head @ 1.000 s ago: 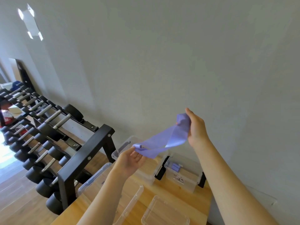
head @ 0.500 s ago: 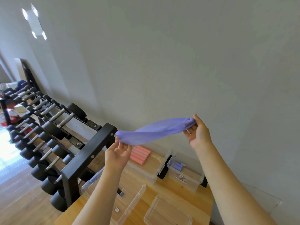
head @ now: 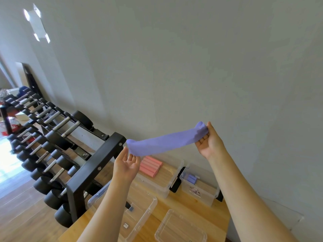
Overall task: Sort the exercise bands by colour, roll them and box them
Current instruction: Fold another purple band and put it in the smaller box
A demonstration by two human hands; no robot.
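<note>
A purple exercise band [head: 166, 142] hangs stretched in the air between my hands, in front of the grey wall. My left hand [head: 125, 165] holds its left end with the palm up. Higher and further right, my right hand [head: 208, 142] pinches the other end, which bunches at the fingertips. Below, on the wooden table [head: 174, 201], one clear box [head: 176, 172] holds several pink rolled bands [head: 151, 166]. A second clear box [head: 201, 193] to its right holds purple rolls [head: 192, 179].
Two clear lids lie on the table nearer me, one [head: 141, 213] under my left forearm and one [head: 180, 227] to its right. A black dumbbell rack [head: 94, 168] stands against the table's left end. The wall is close behind the boxes.
My hands have moved apart, the left one swinging leftwards, and pulled the band from a slack fold into a long stretched strip. The pink rolls, hidden before, now show.
</note>
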